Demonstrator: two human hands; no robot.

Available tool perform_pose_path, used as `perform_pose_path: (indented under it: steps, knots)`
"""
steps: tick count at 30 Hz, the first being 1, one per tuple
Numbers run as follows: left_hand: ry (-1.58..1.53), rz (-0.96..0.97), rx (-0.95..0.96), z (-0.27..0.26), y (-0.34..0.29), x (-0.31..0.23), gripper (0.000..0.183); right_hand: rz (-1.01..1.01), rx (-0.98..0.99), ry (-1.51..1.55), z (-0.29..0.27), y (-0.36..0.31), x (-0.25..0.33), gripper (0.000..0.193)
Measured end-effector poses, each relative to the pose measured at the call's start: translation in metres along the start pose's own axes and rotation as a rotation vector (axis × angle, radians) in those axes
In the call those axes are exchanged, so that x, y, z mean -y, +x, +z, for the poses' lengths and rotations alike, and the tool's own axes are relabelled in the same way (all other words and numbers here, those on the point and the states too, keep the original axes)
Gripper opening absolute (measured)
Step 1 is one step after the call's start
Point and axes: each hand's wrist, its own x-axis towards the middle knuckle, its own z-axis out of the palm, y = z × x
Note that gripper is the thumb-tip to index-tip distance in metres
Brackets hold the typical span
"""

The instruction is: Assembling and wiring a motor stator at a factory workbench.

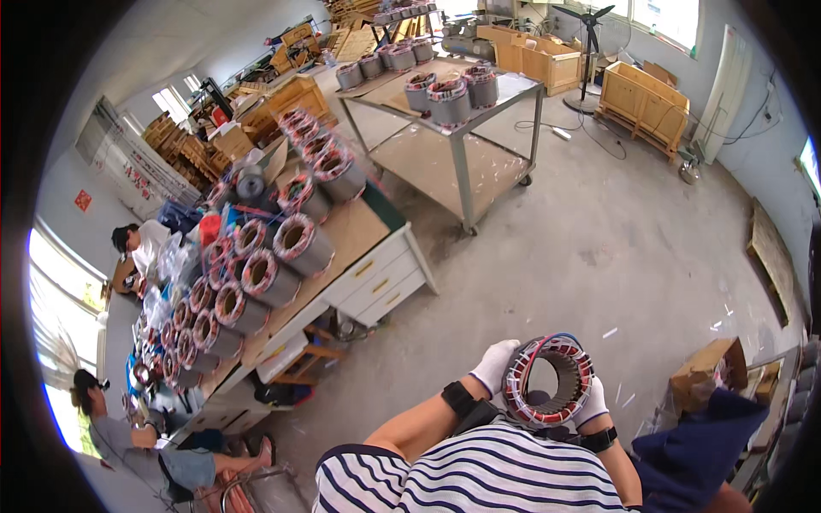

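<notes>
A motor stator (571, 376), a grey metal ring with red and white windings laced round its end and a blue lead, is held in front of my striped shirt. Its open bore faces up. My left hand (496, 368), in a white glove, is closed against its left side. On the opposite side my right hand (592, 405), also gloved, grips it, its fingers partly hidden by the stator. Black bands sit on both wrists.
At left, a long workbench (346, 248) with drawers carries many stators. A wheeled cart (462, 158) ahead holds several more. Two people (152, 244) (128, 432) sit along the bench. A cardboard box (705, 372) and dark blue cloth (697, 445) lie right; a fan (590, 51) stands farther back.
</notes>
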Motion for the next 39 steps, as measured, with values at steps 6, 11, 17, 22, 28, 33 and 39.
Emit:
perform_pose_path:
  steps: [6, 11, 17, 22, 28, 33, 39]
  knots:
    - [0.0, -0.024, 0.019, 0.08, 0.173, -0.11, 0.018, 0.032, 0.028, 0.012, 0.009, 0.183, 0.138, 0.03]
    - [-0.031, 0.009, -0.073, 0.128, 0.271, -0.222, 0.017, 0.094, 0.089, -0.068, 0.06, 0.321, 0.238, 0.031]
    - [0.638, 0.668, 0.072, 0.127, 0.435, -0.357, 0.023, -0.008, 0.18, -0.221, 0.197, 0.453, 0.338, 0.033]
    - [0.829, 0.723, -0.062, 0.186, 0.532, -0.489, 0.023, -0.107, 0.217, -0.153, 0.239, 0.585, 0.412, 0.041]
    - [1.226, 1.106, -0.252, 0.224, 0.611, -0.632, 0.007, -0.309, 0.418, -0.515, 0.296, 0.698, 0.502, 0.044]
    - [1.68, 1.102, -0.421, 0.26, 0.61, -0.777, 0.017, -0.517, 0.452, -0.925, 0.38, 0.819, 0.57, 0.045]
    - [1.254, 0.891, -0.406, 0.17, 0.708, -0.9, 0.013, 0.399, 1.051, -0.112, 0.53, 1.006, 0.565, 0.044]
